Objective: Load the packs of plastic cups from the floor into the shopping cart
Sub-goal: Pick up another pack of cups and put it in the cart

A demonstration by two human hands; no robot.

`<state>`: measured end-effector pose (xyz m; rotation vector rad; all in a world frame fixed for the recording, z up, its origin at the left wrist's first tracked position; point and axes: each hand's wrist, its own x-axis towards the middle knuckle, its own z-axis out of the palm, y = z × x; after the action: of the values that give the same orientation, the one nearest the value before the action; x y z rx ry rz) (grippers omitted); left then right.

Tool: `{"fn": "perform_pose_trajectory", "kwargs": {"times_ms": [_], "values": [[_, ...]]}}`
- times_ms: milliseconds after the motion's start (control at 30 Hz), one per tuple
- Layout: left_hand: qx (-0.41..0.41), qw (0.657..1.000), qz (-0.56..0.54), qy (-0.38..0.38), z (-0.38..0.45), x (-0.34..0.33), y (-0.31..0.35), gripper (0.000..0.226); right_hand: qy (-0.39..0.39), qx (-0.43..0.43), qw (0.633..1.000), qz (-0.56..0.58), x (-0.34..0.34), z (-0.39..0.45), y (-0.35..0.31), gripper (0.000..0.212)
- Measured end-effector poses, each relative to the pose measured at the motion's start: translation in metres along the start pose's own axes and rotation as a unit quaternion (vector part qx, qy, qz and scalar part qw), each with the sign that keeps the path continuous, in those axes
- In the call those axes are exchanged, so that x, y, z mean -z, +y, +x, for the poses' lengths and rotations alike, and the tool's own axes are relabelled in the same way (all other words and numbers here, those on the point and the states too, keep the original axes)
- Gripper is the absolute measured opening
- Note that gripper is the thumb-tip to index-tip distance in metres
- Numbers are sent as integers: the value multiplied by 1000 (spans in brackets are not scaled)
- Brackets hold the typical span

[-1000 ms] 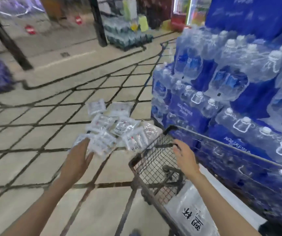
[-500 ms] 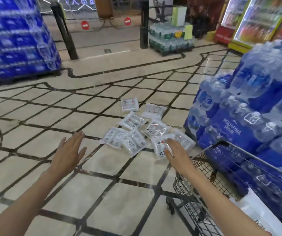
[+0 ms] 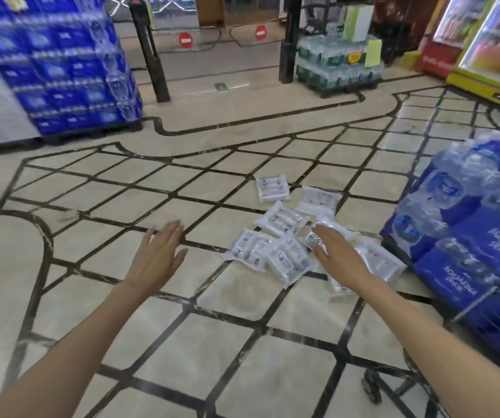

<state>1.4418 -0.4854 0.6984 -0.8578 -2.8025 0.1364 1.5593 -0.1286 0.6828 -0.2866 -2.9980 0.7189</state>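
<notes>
Several packs (image 3: 285, 236) lie scattered on the tiled floor (image 3: 152, 342) at 1 o'clock. Stacked water cases (image 3: 478, 242) stand at 3 o'clock, just beside the packs. Cart (image 3: 393, 381): only a wheel and frame show at 5 o'clock; contents not visible. Left hand (image 3: 158, 254) is spread, holding nothing. Right hand (image 3: 336, 254) is extended flat over the packs.

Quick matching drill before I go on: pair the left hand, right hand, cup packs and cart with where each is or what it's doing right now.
Things:
1. left hand
2. right hand
3. cup packs
4. cart

States:
A. scattered on the floor tiles
B. at the lower right edge, beside the blue water cases
C. open, over bare floor left of the pile
D. open, reaching over the pile

Pairs: 1-C, 2-D, 3-A, 4-B
</notes>
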Motion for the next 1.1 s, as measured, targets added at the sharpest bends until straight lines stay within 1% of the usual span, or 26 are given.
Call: {"fn": "perform_pose_trajectory", "kwargs": {"times_ms": [133,200,333,467,600,867,1100], "values": [[-3,999,-11,38,24,-14,-44,48,-7,20,999,-26,-8,46,-23,49],[-9,998,-27,52,47,-18,-63,51,-3,28,999,-32,-12,73,-31,47],[-22,996,-41,75,109,-27,-100,53,12,22,999,-35,-21,143,-40,48],[-39,996,-11,79,184,-45,-140,52,30,18,999,-33,-35,225,-45,47],[-76,995,-4,62,258,-62,-177,51,27,-18,999,-11,-45,299,-55,48],[-105,992,-14,62,412,-103,-243,50,38,-82,996,9,-51,427,-71,47],[-197,978,-22,60,576,-167,-292,50,67,-172,983,17,-82,541,-59,47]]}}
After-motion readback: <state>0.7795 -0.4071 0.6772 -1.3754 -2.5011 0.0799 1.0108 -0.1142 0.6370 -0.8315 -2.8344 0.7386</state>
